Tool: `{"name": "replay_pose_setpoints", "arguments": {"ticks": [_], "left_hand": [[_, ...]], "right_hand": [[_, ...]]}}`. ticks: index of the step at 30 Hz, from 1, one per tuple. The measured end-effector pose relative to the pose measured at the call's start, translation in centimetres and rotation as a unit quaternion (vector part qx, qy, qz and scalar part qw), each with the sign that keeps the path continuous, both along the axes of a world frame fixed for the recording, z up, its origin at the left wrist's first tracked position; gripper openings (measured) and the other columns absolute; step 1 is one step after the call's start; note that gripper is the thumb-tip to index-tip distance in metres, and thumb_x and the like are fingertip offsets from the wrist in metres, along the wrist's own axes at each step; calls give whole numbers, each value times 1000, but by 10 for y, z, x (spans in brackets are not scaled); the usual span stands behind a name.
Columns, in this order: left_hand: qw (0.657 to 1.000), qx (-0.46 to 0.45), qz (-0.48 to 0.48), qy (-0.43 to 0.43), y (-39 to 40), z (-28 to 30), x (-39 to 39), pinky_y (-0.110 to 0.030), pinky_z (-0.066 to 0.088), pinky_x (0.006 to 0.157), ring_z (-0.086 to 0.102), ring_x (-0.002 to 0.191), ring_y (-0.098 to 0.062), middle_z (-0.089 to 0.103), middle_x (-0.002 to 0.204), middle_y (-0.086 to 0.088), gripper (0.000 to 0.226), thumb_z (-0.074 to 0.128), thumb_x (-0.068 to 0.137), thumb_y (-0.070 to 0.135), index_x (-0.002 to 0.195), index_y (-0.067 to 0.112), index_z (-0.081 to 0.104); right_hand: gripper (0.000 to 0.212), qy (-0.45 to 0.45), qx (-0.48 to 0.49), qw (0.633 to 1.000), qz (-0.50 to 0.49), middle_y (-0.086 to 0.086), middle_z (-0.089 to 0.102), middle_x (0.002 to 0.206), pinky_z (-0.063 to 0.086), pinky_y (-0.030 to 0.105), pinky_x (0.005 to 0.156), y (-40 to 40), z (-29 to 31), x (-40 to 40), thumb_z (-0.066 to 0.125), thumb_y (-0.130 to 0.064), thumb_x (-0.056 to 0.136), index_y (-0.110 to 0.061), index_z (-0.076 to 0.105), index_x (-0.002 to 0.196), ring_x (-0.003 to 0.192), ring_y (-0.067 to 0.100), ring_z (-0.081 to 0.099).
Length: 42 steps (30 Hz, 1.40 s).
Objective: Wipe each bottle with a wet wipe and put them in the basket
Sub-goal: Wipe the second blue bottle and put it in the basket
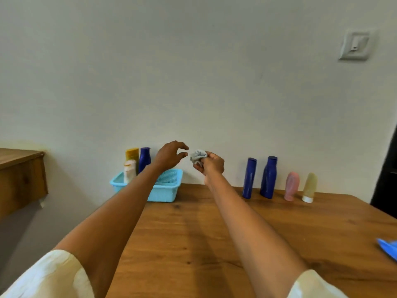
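Observation:
My right hand grips a crumpled grey wet wipe above the table's far edge. My left hand hovers just left of the wipe with relaxed, spread fingers, holding nothing. Below it sits a light-blue basket at the table's far left corner. In the basket stand a yellow bottle, a dark blue bottle and a white bottle. On the table along the wall stand two dark blue bottles, a pink tube and a beige tube.
The wooden table stretches toward me. A blue object lies at its right edge. A wooden shelf juts out at the left. A wall switch is high on the right, and a dark doorway is beside the table.

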<state>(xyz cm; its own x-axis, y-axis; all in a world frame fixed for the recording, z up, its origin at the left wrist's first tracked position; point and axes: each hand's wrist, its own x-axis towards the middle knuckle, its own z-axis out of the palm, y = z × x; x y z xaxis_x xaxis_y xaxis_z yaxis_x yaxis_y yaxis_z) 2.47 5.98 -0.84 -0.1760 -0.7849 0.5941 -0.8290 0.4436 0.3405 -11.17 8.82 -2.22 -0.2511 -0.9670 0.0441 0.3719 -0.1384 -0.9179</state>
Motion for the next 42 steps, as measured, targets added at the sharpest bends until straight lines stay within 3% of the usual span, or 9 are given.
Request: {"name": "replay_pose_setpoints", "arguments": {"ticks": [7,11,15,18,23,29,33,38,42], "left_hand": [[991,51,-64,104,-9,-13,-107,-33,45,93,58,107,-23,61,122,-8,34,57,92,22,125,12,56],[983,89,-87,136,-22,-19,-167,-33,43,95,55,114,-24,57,128,-10,46,60,91,25,132,10,48],[979,124,-96,128,-36,-21,-205,-34,40,99,49,121,-27,51,135,-13,56,60,90,26,140,11,38],[984,126,-102,73,-47,-19,-216,-33,37,100,46,124,-26,48,138,-12,53,60,90,20,139,14,41],[990,107,-86,28,-49,-24,-221,-31,41,93,52,115,-26,57,127,-11,40,62,87,11,126,10,56],[980,98,-82,153,-30,-26,-210,-27,44,78,59,102,-27,63,114,-14,31,69,81,11,111,7,62],[948,102,-75,290,-3,-27,-186,-30,49,85,59,105,-28,62,116,-14,39,66,82,6,121,4,59],[915,116,-127,364,36,-18,-133,-38,51,93,61,104,-29,61,119,-17,37,59,88,1,125,0,55],[887,125,-193,399,73,-14,-82,-20,55,77,64,90,-20,62,110,-15,35,55,91,1,125,0,54]], "right_hand": [[20,-35,-77,988,-131,10,66,95,56,23,70,-9,26,-93,52,3,90,-3,68,98,85,21,66],[11,-48,-68,987,-134,4,65,81,55,19,67,-17,37,-147,57,-10,87,-9,65,79,73,13,64],[21,57,-93,983,-151,4,65,100,54,23,82,-29,27,-176,59,-2,89,-1,65,109,89,15,63],[23,62,-99,980,-162,6,66,103,54,27,85,-34,20,-184,60,3,87,-1,66,108,91,16,64],[22,37,-103,980,-164,7,67,104,55,26,83,-36,14,-188,61,3,86,-1,67,107,91,17,65],[23,-1,-105,983,-150,9,67,107,54,23,79,-18,13,-180,60,5,86,0,66,108,89,15,64],[26,-37,-115,987,-109,8,65,108,54,25,81,8,17,-159,57,6,87,0,64,111,94,17,64],[29,28,-151,985,-80,4,61,111,55,22,76,42,24,-126,52,6,89,-10,63,111,97,16,62],[32,177,-177,968,-26,-2,60,113,53,17,75,65,24,-95,52,-1,90,-11,60,120,89,6,61]]}}
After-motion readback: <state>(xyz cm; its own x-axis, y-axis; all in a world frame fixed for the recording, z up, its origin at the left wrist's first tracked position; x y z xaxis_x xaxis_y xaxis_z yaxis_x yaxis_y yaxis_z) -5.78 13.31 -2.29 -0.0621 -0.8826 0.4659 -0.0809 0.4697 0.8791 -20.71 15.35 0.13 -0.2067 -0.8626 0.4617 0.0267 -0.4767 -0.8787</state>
